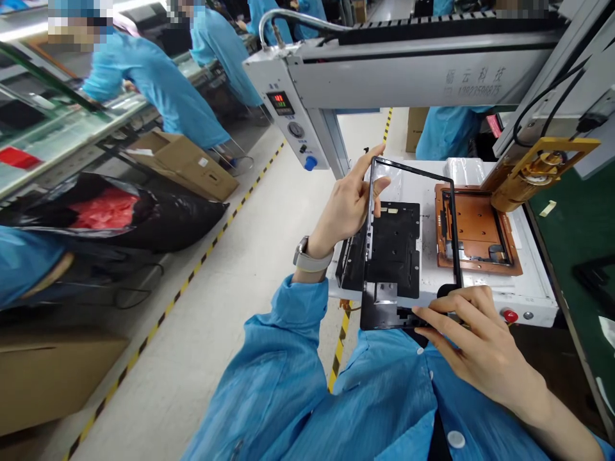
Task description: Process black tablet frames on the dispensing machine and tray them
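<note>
A thin black rectangular frame is held up and tilted between my two hands, above the front of the white machine table. My left hand grips its upper left corner, with a watch on the wrist. At the lower right edge, the fingers of my right hand press on the frame near a dark part. Behind the frame, a black plate lies on the table. To the right sits a copper-coloured fixture with a dark outline piece in it.
A brass cylinder tool stands over the fixture's right side. The machine's beam crosses above. Clear plastic-wrapped pieces lie at the table's back, a red button at its front. People in blue work at left.
</note>
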`<state>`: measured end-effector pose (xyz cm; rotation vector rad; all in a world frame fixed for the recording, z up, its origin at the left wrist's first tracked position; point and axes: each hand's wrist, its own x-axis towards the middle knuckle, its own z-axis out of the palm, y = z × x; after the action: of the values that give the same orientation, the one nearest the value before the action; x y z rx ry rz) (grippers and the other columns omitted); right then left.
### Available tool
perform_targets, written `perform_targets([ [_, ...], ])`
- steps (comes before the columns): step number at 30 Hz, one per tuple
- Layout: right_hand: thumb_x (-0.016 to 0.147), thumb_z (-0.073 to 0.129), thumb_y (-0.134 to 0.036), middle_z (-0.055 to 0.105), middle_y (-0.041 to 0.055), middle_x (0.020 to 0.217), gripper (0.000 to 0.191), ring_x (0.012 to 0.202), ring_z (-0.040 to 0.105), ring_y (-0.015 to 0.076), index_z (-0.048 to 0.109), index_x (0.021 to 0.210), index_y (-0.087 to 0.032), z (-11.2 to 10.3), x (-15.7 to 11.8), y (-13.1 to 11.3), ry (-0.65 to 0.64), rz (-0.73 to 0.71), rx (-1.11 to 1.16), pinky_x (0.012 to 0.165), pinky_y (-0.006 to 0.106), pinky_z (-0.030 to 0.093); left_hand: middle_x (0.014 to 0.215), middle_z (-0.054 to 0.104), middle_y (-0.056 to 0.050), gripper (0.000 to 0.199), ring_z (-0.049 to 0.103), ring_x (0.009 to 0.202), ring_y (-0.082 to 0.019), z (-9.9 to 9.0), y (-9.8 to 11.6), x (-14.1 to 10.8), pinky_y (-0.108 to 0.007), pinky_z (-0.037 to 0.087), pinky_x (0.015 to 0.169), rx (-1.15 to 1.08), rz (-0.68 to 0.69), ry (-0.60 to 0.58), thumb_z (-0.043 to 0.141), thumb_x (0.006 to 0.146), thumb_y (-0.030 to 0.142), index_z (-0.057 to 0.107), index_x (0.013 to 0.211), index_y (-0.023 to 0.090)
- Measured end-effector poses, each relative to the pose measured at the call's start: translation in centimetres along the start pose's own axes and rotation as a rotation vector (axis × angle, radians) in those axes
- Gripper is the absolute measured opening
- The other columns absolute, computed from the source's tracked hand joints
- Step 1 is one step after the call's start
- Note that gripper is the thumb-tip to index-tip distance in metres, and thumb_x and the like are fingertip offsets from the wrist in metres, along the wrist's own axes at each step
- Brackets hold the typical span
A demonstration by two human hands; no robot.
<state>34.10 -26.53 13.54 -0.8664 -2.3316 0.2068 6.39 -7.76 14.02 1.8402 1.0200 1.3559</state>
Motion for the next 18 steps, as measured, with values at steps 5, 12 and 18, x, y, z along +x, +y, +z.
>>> perform_targets([
  [5, 0.108, 0.072, -0.013, 0.075, 0.0080, 0.113, 0.027, 0.102, 0.058, 0.0221, 0.071, 0.134, -0.017, 0.9, -0.2, 0.9, 0.012, 0.022, 0.008, 0.090, 0.042, 0.045, 0.067, 0.065, 0.002, 0.071, 0.071, 0.060, -0.022, 0.0, 0.4, -0.2, -0.035, 0.061, 0.062, -0.024, -0.007, -0.028, 0.070, 0.105, 0.068, 0.055, 0.164, 0.031],
  [12, 0.107, 0.059, -0.004, 0.076, 0.0092, 0.107, 0.029, 0.098, 0.058, 0.0216, 0.073, 0.130, -0.015, 5.3, -0.6, 3.2, 0.133, 0.004, -0.129, 0.084, 0.040, 0.045, 0.056, 0.061, 0.004, 0.067, 0.056, 0.045, -0.015, 0.1, 1.9, -0.5, -0.026, 0.043, 0.045, -0.076, -0.043, -0.034, 0.069, 0.103, 0.074, 0.066, 0.150, 0.026],
  [18, 0.103, 0.055, 0.002, 0.076, 0.0094, 0.106, 0.036, 0.103, 0.059, 0.0222, 0.074, 0.130, -0.014, 6.5, -1.1, 3.2, 0.172, -0.014, -0.201, 0.088, 0.040, 0.044, 0.056, 0.061, 0.004, 0.066, 0.054, 0.046, -0.014, 0.0, 2.7, -0.9, -0.023, 0.040, 0.044, -0.111, -0.121, -0.015, 0.075, 0.098, 0.075, 0.071, 0.139, 0.022],
])
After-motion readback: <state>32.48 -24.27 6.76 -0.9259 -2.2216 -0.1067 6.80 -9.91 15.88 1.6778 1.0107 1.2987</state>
